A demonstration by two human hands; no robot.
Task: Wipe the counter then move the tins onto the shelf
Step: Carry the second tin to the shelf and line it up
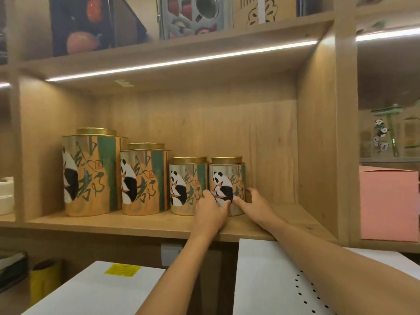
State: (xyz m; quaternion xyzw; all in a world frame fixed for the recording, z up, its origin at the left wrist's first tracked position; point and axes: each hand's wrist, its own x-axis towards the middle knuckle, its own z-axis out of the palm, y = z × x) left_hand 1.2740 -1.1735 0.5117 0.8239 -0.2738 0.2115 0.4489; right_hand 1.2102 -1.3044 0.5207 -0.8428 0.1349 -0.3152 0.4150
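Observation:
Several panda-printed tins with gold lids stand in a row on the wooden shelf (pixel 145 223), largest at the left. From left: a big tin (pixel 91 173), a medium tin (pixel 145 180), a small tin (pixel 187 185) and the rightmost small tin (pixel 227 178). My left hand (pixel 210 210) presses the lower left side of that rightmost tin. My right hand (pixel 252 201) wraps its lower right side. Both hands grip it as it stands upright on the shelf, next to the neighbouring small tin.
Shelf space lies open to the right of the tins up to the side wall (pixel 318 155). A pink box (pixel 388 201) sits in the right compartment. White boxes (pixel 102 289) lie below. Boxed goods stand on the upper shelf (pixel 181 42).

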